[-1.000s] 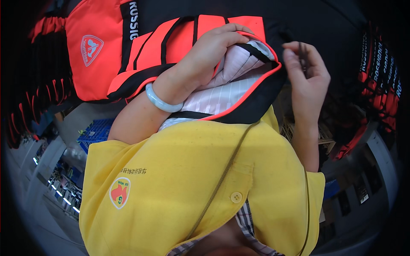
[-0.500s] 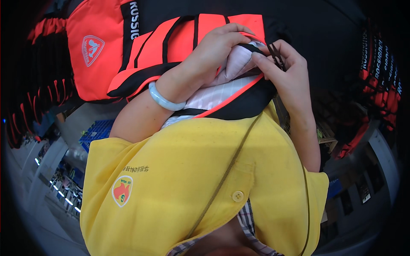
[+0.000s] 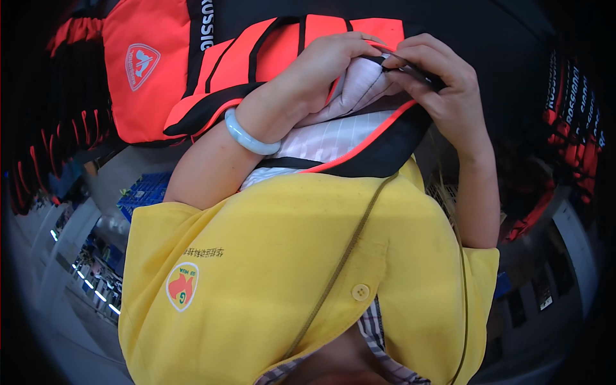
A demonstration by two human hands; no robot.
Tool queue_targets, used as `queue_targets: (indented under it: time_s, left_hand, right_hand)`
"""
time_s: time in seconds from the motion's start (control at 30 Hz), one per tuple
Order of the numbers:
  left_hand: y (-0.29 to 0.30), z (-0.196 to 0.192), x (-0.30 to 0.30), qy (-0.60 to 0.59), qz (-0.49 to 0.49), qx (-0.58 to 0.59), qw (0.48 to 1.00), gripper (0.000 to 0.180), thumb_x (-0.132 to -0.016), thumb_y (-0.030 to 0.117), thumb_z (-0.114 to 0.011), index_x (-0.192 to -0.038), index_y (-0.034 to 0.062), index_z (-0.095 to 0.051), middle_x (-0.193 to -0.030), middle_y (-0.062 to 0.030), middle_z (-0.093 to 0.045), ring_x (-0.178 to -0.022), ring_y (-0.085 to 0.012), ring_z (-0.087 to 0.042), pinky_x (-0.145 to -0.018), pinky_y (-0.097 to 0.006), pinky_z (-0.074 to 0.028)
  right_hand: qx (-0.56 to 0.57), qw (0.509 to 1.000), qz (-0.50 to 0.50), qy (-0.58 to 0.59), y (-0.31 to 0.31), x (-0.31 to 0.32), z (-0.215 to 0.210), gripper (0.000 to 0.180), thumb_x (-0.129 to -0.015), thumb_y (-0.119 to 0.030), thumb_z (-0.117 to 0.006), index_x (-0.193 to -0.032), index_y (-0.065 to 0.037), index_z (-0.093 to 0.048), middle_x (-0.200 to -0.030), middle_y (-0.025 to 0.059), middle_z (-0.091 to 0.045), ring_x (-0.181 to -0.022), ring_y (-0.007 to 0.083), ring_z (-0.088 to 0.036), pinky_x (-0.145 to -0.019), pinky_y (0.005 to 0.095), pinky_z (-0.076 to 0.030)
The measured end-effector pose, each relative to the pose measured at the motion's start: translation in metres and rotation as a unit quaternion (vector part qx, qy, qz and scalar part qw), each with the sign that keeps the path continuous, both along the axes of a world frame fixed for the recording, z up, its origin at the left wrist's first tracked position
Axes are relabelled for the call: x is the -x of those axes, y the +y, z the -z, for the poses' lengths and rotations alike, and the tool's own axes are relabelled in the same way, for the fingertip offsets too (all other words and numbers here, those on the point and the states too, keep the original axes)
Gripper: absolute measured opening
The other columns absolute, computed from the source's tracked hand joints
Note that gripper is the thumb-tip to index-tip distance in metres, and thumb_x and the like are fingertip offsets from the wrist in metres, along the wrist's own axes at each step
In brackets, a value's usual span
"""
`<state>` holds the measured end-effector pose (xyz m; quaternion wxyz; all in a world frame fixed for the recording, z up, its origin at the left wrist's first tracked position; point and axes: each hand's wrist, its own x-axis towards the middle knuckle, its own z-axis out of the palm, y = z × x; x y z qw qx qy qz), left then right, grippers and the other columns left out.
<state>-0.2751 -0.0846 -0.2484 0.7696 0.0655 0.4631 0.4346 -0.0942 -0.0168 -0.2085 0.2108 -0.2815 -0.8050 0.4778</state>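
Observation:
An orange-and-black fabric bag (image 3: pixel 224 67) lies in front of me, its white striped lining (image 3: pixel 321 138) turned out toward my chest. My left hand (image 3: pixel 327 67), with a pale bangle (image 3: pixel 247 135) at its wrist, is closed on the folded lining and edge of the bag. Against the same edge, my right hand (image 3: pixel 443 80) pinches what look like small dark thread snips (image 3: pixel 417 72). Their tip is close to the dark seam by my left fingertips. The fingers partly hide the tool, and whether a thread lies between its blades is too small to tell.
Another orange bag panel (image 3: pixel 144 70) with a black band lies at the left. Stacked orange-and-black pieces stand at the far left (image 3: pixel 77 122) and far right (image 3: pixel 568 122). A blue crate (image 3: pixel 144 192) is below on the left. A brown cord (image 3: pixel 346 250) hangs over my yellow shirt.
My right hand has turned and come in over the bag's edge, bringing the dark snips from upright to lying toward my left fingers. My left hand keeps its grip, and the bag shifts slightly.

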Motion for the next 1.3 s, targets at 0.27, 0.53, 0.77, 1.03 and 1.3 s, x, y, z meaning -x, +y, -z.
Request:
queue_targets:
  time_s: [0.27,0.53,0.77,1.03,1.3]
  left_hand:
    - [0.003,-0.008,-0.001,0.044,0.013,0.026,0.999,0.026,-0.094,0.015,-0.05,-0.106,-0.0031,-0.063,-0.1,-0.0121,-0.067,-0.089,-0.0174,-0.065,-0.08,-0.027,-0.051]
    - [0.007,0.001,0.0,0.013,0.015,0.044,0.999,0.026,-0.094,0.015,-0.051,-0.104,-0.0041,-0.065,-0.104,-0.0135,-0.067,-0.094,-0.0195,-0.065,-0.086,-0.028,-0.051]
    - [0.012,-0.004,0.001,0.002,-0.01,0.084,0.996,0.022,-0.09,0.01,-0.055,-0.102,-0.0054,-0.065,-0.097,-0.0177,-0.068,-0.085,-0.0229,-0.068,-0.073,-0.029,-0.056]
    - [0.012,0.014,-0.001,-0.014,-0.003,0.074,0.997,0.024,-0.091,0.01,-0.054,-0.102,-0.0086,-0.063,-0.097,-0.018,-0.068,-0.085,-0.023,-0.069,-0.073,-0.03,-0.057]
    - [0.017,-0.001,-0.011,0.044,0.009,0.12,0.992,0.029,-0.095,0.016,-0.052,-0.109,-0.0065,-0.063,-0.107,-0.0178,-0.066,-0.094,-0.0219,-0.067,-0.084,-0.028,-0.055]
  right_hand:
    - [-0.083,0.989,-0.097,-0.074,0.015,0.011,-0.004,0.032,-0.072,0.007,-0.065,-0.102,-0.003,-0.06,-0.098,0.0111,-0.063,-0.085,0.0307,-0.064,-0.072,0.0337,-0.053]
    - [0.022,0.993,-0.084,-0.079,0.033,0.002,0.008,0.022,-0.081,0.002,-0.06,-0.102,-0.001,-0.054,-0.086,0.0097,-0.056,-0.076,0.0226,-0.058,-0.071,0.0292,-0.047]
    - [0.106,0.992,-0.071,-0.02,0.034,-0.005,0.005,0.005,-0.085,0.005,-0.062,-0.089,0.003,-0.059,-0.084,0.0009,-0.056,-0.073,0.0064,-0.051,-0.064,0.0208,-0.04]
    - [0.014,0.985,-0.161,-0.058,0.047,0.013,0.003,0.013,-0.08,0.001,-0.067,-0.091,0.002,-0.061,-0.087,0.007,-0.06,-0.078,0.0153,-0.06,-0.069,0.0248,-0.047]
    - [-0.161,0.946,-0.243,-0.144,0.048,0.013,0.006,0.022,-0.081,0.003,-0.06,-0.102,-0.001,-0.054,-0.095,0.0135,-0.056,-0.08,0.035,-0.057,-0.073,0.0323,-0.049]
